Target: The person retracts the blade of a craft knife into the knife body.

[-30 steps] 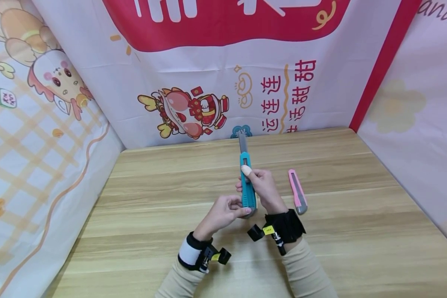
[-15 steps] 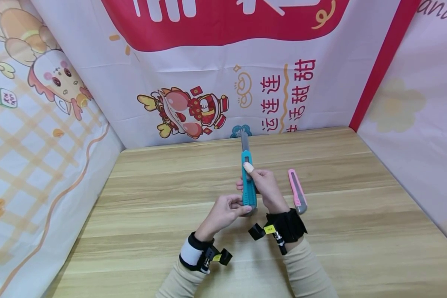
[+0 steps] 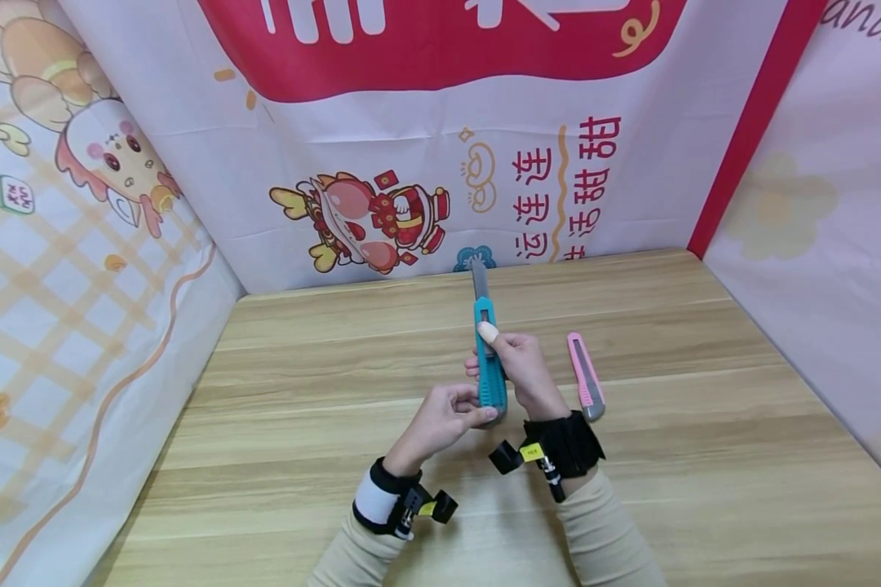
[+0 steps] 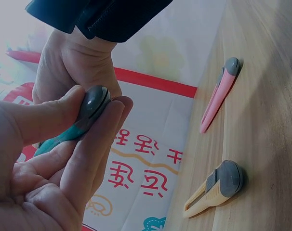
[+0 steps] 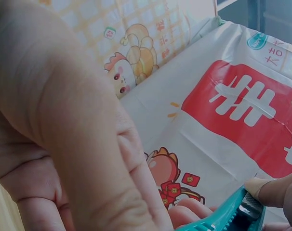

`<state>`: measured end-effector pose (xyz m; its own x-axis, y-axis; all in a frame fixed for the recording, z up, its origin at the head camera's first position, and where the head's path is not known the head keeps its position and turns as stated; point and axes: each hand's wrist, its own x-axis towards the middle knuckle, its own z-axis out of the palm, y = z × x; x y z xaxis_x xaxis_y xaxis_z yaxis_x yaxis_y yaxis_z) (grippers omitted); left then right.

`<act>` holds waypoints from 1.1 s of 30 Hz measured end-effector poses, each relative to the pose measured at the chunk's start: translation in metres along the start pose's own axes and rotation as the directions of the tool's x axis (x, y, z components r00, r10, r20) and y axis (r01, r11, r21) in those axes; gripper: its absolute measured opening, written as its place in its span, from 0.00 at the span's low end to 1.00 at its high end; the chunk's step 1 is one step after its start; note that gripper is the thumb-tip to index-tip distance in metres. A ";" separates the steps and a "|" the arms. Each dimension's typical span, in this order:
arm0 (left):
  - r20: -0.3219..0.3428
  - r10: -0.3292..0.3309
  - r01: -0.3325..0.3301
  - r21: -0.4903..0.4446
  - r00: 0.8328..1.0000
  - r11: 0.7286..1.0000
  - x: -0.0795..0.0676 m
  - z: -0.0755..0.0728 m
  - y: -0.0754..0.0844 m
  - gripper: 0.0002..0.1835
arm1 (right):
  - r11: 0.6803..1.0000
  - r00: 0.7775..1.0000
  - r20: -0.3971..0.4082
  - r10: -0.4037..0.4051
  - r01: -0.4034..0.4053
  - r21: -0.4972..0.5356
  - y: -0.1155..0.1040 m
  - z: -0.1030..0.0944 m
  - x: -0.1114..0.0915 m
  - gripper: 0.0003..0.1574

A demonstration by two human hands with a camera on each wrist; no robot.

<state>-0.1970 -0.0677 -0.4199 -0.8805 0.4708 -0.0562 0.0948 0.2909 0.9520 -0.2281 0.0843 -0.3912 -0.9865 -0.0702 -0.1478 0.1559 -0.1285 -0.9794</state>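
A teal utility knife (image 3: 492, 383) is held up over the table, its metal blade (image 3: 480, 281) slid out and pointing away toward the backdrop. My right hand (image 3: 526, 371) grips the handle, with the thumb lying on the slider (image 5: 252, 206). At the near end, my left hand (image 3: 442, 420) pinches the knife's grey end cap (image 4: 94, 102) between thumb and fingers. To the right lies a pink utility knife (image 3: 586, 377), blade not showing. The left wrist view also shows a pale orange utility knife (image 4: 209, 193) on the table; in the head view it is hidden.
Both hands are over a wood-grain table (image 3: 301, 456). Printed cloth (image 3: 227, 163) stands along its back edge and on both sides. A camera on a black strap sits at each wrist.
The teal knife has tilted slightly, its blade tip swinging a little right and then back left. Both hands keep their hold; the pink knife has not moved.
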 end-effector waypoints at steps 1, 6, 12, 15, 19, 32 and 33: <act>0.003 0.003 -0.003 -0.003 1.000 1.000 0.000 0.000 0.000 0.12 | 1.000 1.000 0.000 -0.008 0.008 0.007 0.000 0.000 0.000 0.32; 0.003 0.011 -0.011 -0.011 1.000 1.000 0.001 -0.001 0.000 0.12 | 0.999 0.999 -0.002 -0.039 0.039 0.009 -0.001 0.002 0.001 0.30; 0.002 0.005 -0.004 -0.014 1.000 1.000 0.002 -0.001 -0.001 0.12 | 0.999 0.999 -0.003 -0.045 0.045 -0.006 -0.002 0.003 -0.001 0.32; 0.008 0.004 -0.004 -0.018 1.000 1.000 0.002 -0.001 -0.002 0.12 | 0.999 0.999 -0.004 -0.034 0.034 -0.013 -0.002 0.003 -0.002 0.31; 0.010 -0.006 0.006 -0.024 1.000 1.000 0.001 -0.001 -0.002 0.13 | 0.999 1.000 -0.009 -0.021 0.021 -0.025 -0.002 0.004 -0.002 0.29; 0.002 -0.010 0.010 -0.018 1.000 1.000 0.001 -0.002 -0.001 0.12 | 0.999 0.999 0.002 -0.042 0.042 -0.030 0.000 0.004 -0.001 0.27; 0.003 -0.011 0.011 -0.020 1.000 1.000 0.001 -0.002 -0.001 0.12 | 0.998 0.999 0.006 -0.046 0.046 -0.033 0.000 0.003 -0.001 0.27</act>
<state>-0.1990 -0.0692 -0.4205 -0.8803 0.4696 -0.0675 0.0755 0.2791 0.9573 -0.2270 0.0809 -0.3902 -0.9923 -0.0700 -0.1021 0.1088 -0.0990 -0.9891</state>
